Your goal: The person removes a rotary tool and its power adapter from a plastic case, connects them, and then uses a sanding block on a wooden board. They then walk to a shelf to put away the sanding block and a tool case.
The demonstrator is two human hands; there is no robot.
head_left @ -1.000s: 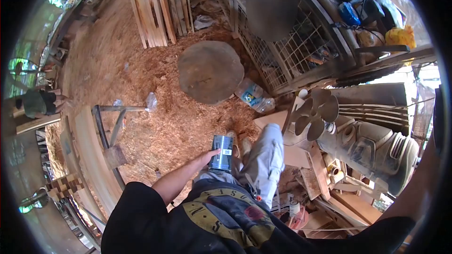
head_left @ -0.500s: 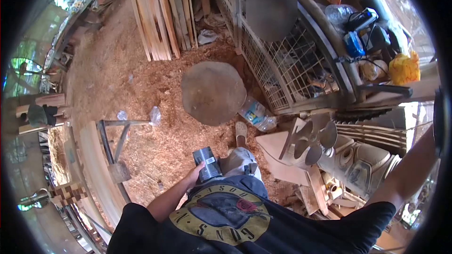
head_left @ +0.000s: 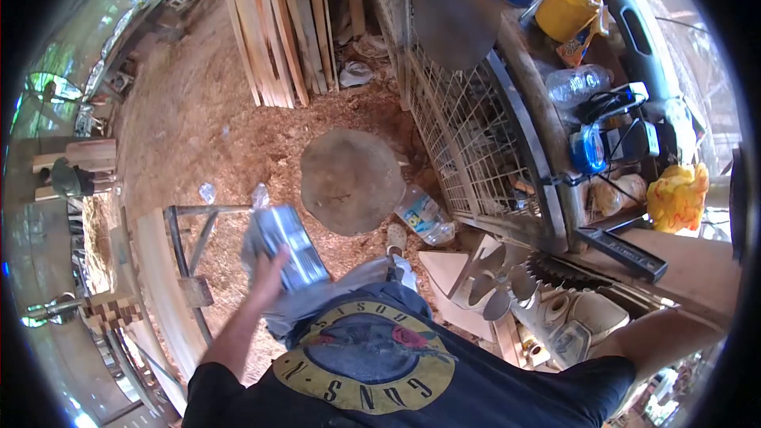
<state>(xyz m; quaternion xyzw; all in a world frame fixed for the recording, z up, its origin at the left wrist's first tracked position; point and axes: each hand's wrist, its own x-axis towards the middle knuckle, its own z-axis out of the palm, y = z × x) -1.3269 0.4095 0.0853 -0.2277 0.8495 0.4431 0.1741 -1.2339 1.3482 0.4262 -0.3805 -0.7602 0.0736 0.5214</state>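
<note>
My left hand (head_left: pixel 269 271) holds a shiny, dark box-like container (head_left: pixel 292 247) by its left side, above my lap. Motion blur hides what is printed on it. My right forearm (head_left: pixel 666 339) stretches out to the right edge of the view, where the hand itself is lost in the dark border. A round, dusty stool top (head_left: pixel 351 182) stands in front of me. Beside it on the floor lies a clear plastic bottle (head_left: pixel 426 214) with a blue-green label.
Wood shavings (head_left: pixel 238 150) cover the floor. Planks (head_left: pixel 273 40) lean upright at the back. Right of me are a wire-mesh panel (head_left: pixel 468 143), a toothed saw blade (head_left: pixel 551 273), a black-handled tool (head_left: pixel 622 254) and a cluttered bench with a yellow pot (head_left: pixel 567 6). A metal-legged frame (head_left: pixel 178 246) stands left.
My left hand has moved left and forward with the container, which has tilted. My view has shifted, showing more of the bench; my right forearm sits lower in it.
</note>
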